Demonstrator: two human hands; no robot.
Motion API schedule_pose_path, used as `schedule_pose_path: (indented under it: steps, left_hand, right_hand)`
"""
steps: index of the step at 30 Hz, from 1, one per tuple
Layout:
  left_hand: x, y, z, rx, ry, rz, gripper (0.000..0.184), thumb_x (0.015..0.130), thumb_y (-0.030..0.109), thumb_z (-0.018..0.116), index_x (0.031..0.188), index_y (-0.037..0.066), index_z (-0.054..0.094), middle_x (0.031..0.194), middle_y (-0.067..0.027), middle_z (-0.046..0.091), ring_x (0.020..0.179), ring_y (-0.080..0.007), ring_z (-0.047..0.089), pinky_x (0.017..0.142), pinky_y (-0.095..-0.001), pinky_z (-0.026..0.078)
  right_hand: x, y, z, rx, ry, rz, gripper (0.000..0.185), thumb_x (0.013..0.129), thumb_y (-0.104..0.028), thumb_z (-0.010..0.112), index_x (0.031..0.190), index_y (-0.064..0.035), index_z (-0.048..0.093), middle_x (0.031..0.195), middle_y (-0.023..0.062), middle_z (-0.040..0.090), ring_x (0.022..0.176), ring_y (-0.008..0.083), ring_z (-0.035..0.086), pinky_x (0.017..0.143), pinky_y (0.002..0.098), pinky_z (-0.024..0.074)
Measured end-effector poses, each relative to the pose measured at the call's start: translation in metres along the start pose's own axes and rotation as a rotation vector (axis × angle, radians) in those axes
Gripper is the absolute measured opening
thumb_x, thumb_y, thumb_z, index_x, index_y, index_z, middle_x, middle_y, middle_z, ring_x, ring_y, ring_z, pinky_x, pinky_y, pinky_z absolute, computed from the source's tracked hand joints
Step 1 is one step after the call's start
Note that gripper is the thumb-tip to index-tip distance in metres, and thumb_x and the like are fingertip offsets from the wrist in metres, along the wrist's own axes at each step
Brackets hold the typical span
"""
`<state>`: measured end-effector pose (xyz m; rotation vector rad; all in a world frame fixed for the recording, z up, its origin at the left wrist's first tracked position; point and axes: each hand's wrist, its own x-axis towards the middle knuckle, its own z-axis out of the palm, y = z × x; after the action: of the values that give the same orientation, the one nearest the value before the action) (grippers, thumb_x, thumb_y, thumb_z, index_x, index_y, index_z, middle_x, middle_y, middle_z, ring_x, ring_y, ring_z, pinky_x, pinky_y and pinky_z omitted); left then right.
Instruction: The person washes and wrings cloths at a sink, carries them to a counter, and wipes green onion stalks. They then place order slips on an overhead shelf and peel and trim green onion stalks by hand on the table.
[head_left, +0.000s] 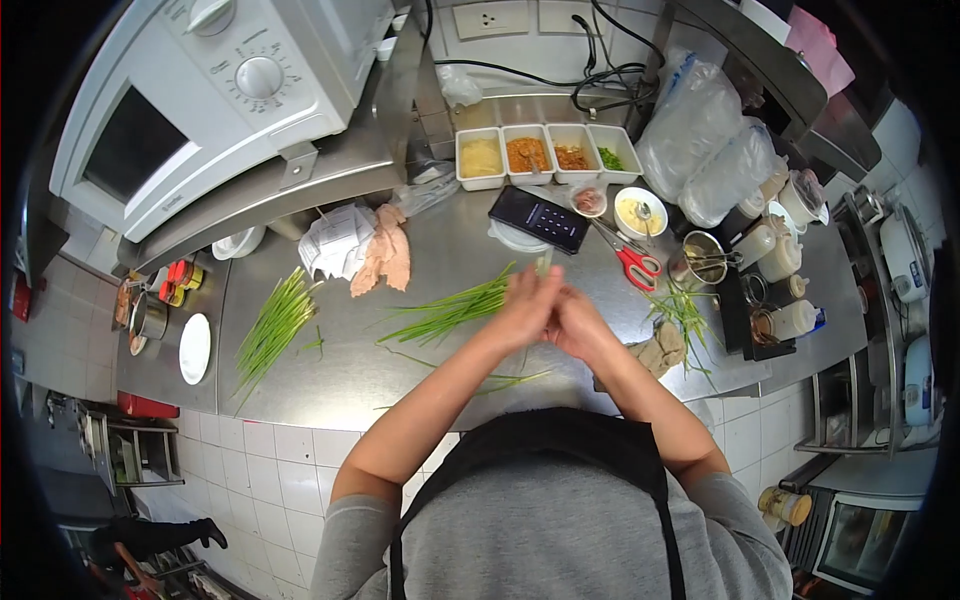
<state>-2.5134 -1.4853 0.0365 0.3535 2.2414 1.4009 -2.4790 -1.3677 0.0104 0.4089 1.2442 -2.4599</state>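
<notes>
forearms [425,410] converge from desk's [330,390] front edge, stray stalks [515,380] between. left hand [533,300] and right hand [578,320] meet mid-desk, fingers curled; whether grasping, cannot tell. green bunch [450,308] lies leftward, right end at left hand. step looks like cleaning bunch; next move likely calls for light, steady pinch. red scissors [630,258] beyond, toward right edge.

Stalks [450,308]: bright green, paler ends
Scissors [627,259]: red handles
Phone [540,218]: black
Bench [350,345]: silver-grey
Cloth [660,350]: brownish
Apron [540,427]: black
Shirt [540,515]: grey
Floor [255,480]: white tile grid
</notes>
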Motion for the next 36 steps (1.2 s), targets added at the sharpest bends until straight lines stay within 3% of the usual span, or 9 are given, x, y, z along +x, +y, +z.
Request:
schedule_pose_path:
  steps: [5,10,14,16,17,22,26,32,36]
  left_hand:
    - [0.005,0.077,0.031,0.259,-0.293,0.216,0.086,0.086,0.066,0.025,0.137,-0.003,0.026,0.14,-0.0288,0.023,0.134,-0.0373,0.017,0.108,-0.0396,0.019]
    - [-0.011,0.107,-0.027,0.144,-0.298,0.448,0.063,0.091,0.051,0.04,0.127,-0.001,0.044,0.128,-0.0231,0.044,0.123,-0.0296,0.041,0.101,-0.0364,0.034]
    - [-0.037,0.028,-0.06,0.273,-0.184,0.124,0.023,0.086,0.021,0.06,0.1,0.004,0.063,0.098,-0.0097,0.063,0.09,-0.0208,0.06,0.079,-0.0327,0.047]
    - [-0.052,-0.05,-0.054,0.411,-0.215,0.185,0.02,0.079,0.015,0.066,0.096,0.005,0.065,0.094,-0.0096,0.062,0.086,-0.0241,0.06,0.076,-0.0332,0.048]
    - [-0.062,-0.075,-0.044,0.43,-0.15,0.225,0.021,0.077,0.014,0.067,0.096,0.006,0.065,0.094,-0.0099,0.061,0.086,-0.026,0.06,0.075,-0.0339,0.048]
    - [-0.1,-0.08,0.01,0.724,0.255,0.318,0.023,0.07,0.017,0.072,0.092,0.01,0.065,0.096,-0.005,0.056,0.088,-0.0251,0.056,0.07,-0.0361,0.045]
    - [-0.097,-0.084,0.018,0.648,0.346,0.323,0.019,0.072,0.014,0.071,0.09,0.009,0.064,0.088,-0.0056,0.059,0.076,-0.0241,0.058,0.065,-0.035,0.045]
    - [-0.085,-0.047,0.02,-0.19,0.173,0.089,0.014,0.081,0.007,0.065,0.093,0.001,0.063,0.082,-0.0072,0.065,0.069,-0.0149,0.062,0.064,-0.0274,0.049]
    - [-0.078,-0.054,-0.007,-0.603,0.104,-0.045,0.02,0.086,0.012,0.061,0.099,-0.003,0.062,0.083,-0.0079,0.066,0.07,-0.0144,0.063,0.065,-0.0241,0.052]
  right_hand:
    - [-0.022,-0.029,-0.068,0.248,-0.155,-0.063,0.05,0.094,-0.043,0.037,0.129,-0.0082,0.038,0.12,0.011,0.051,0.102,0.023,0.055,0.09,0.0408,0.045]
    - [-0.09,-0.102,-0.114,-0.004,0.14,-0.011,0.011,0.089,-0.019,0.053,0.095,-0.0113,0.048,0.085,0.0094,0.063,0.062,0.0176,0.061,0.051,0.03,0.0519]
    - [-0.104,-0.113,-0.157,-1.115,0.42,-0.083,0.025,0.085,-0.018,0.057,0.105,-0.0056,0.049,0.096,0.0155,0.061,0.081,0.0257,0.061,0.068,0.039,0.0509]
    - [-0.109,-0.1,-0.176,-2.012,0.461,-0.275,0.037,0.08,-0.016,0.061,0.113,-0.0024,0.048,0.103,0.0182,0.06,0.09,0.0317,0.059,0.077,0.044,0.0478]
    - [-0.114,-0.101,-0.147,-2.033,0.537,-0.231,0.051,0.074,-0.013,0.065,0.119,0.0003,0.046,0.108,0.0196,0.057,0.099,0.0367,0.054,0.084,0.0464,0.0434]
    - [-0.087,-0.07,-0.079,-1.705,0.094,-0.603,0.036,0.076,-0.017,0.064,0.107,-0.0001,0.056,0.105,0.0176,0.058,0.095,0.0341,0.056,0.082,0.0408,0.045]
    - [-0.059,-0.007,-0.067,-1.354,-0.394,-0.225,0.03,0.08,-0.014,0.065,0.105,0.0012,0.058,0.084,0.0118,0.062,0.071,0.0214,0.061,0.063,0.0319,0.0489]
    - [-0.027,0.04,-0.034,-0.198,-0.189,0.096,0.02,0.084,-0.016,0.065,0.098,-0.0011,0.062,0.072,0.0015,0.06,0.062,0.0069,0.055,0.054,0.0204,0.0446]
    - [-0.014,0.008,-0.026,-0.18,-0.129,-0.016,0.016,0.083,-0.015,0.066,0.092,-0.0018,0.063,0.071,0.0008,0.058,0.058,0.0074,0.054,0.054,0.0209,0.0456]
